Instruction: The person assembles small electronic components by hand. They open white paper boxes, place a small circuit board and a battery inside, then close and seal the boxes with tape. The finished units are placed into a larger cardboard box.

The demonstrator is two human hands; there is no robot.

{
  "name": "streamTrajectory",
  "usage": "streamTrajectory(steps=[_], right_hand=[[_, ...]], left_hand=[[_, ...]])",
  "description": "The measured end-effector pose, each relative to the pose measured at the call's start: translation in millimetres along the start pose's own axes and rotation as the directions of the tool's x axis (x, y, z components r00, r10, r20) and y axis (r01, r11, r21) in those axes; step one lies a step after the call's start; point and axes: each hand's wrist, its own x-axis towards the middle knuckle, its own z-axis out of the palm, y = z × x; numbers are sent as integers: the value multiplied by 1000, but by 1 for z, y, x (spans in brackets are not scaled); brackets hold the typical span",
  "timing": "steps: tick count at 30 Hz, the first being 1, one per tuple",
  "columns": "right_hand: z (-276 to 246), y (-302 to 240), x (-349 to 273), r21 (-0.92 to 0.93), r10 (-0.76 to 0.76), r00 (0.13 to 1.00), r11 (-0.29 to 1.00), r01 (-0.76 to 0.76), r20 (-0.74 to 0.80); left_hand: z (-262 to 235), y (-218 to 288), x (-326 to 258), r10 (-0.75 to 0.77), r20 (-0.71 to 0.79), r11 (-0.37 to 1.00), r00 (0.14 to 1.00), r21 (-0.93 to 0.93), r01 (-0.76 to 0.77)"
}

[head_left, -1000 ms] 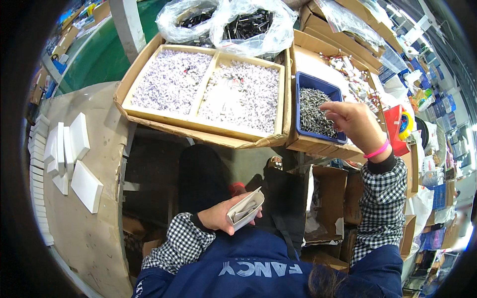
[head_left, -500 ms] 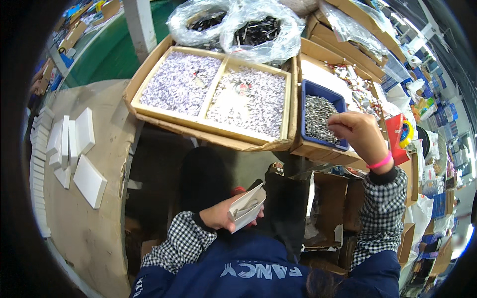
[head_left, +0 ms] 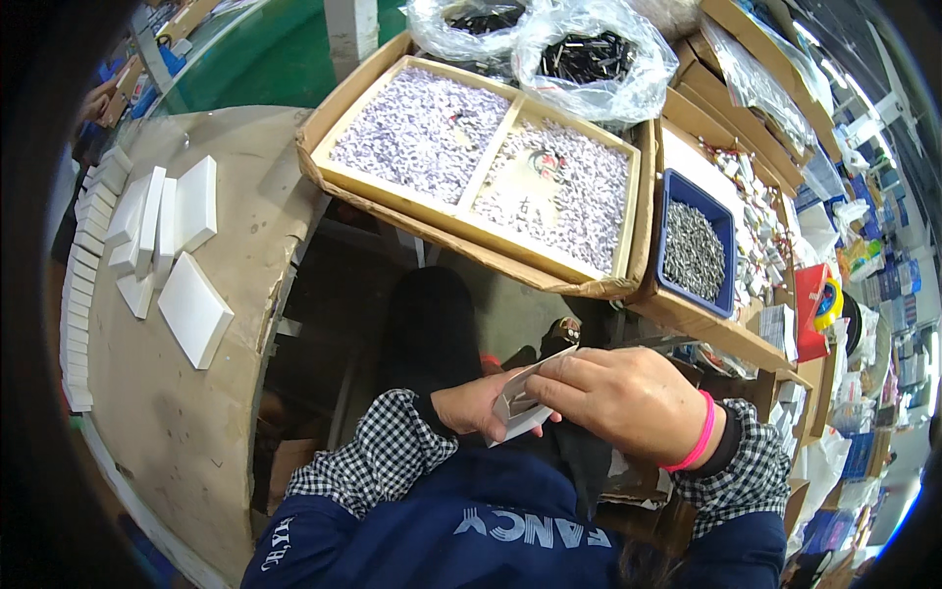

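Note:
In front of my body, my left hand (head_left: pixel 469 404) grips a small white box (head_left: pixel 510 410) whose top end is open. The fingertips of my right hand (head_left: pixel 628 398) are closed together at the box's mouth, partly behind its raised flap. Whatever those fingers pinch, if anything, is hidden. A pink band circles the right wrist. Beyond that hand is a blue plastic bin (head_left: pixel 730 265) holding many small silvery metal parts (head_left: pixel 694 253).
A wooden two-part tray (head_left: pixel 491 147) of tiny pale pieces sits in a cardboard box beyond my hands. Behind it are plastic bags (head_left: pixel 628 83) with black parts. White boxes (head_left: pixel 196 309) lie on the left table (head_left: pixel 177 432). A red tape dispenser (head_left: pixel 811 294) stands at right.
My right hand has moved from the blue bin down and left to the box's mouth. My left hand still holds the box. The view has shifted, so the surroundings appear farther right and higher.

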Motion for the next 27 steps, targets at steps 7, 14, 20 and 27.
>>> streamTrajectory(steps=[7, 14, 20, 27], right_hand=[[-14, 21, 13, -30, -92, 974, 996, 88, -209], [-29, 97, 57, -97, 119, 943, 983, -156, -311], [-22, 121, 86, -106, 30, 981, 993, -51, -192], [-36, 123, 98, -56, 123, 986, 990, -130, -115]], left_hand=[[-21, -7, -2, 28, 114, 999, 993, -44, -23], [-75, -41, -8, 20, 135, 991, 991, -136, -1], [-98, -58, -11, 0, 138, 981, 990, -192, 27], [-105, -60, -13, -9, 78, 977, 997, -210, 25]])
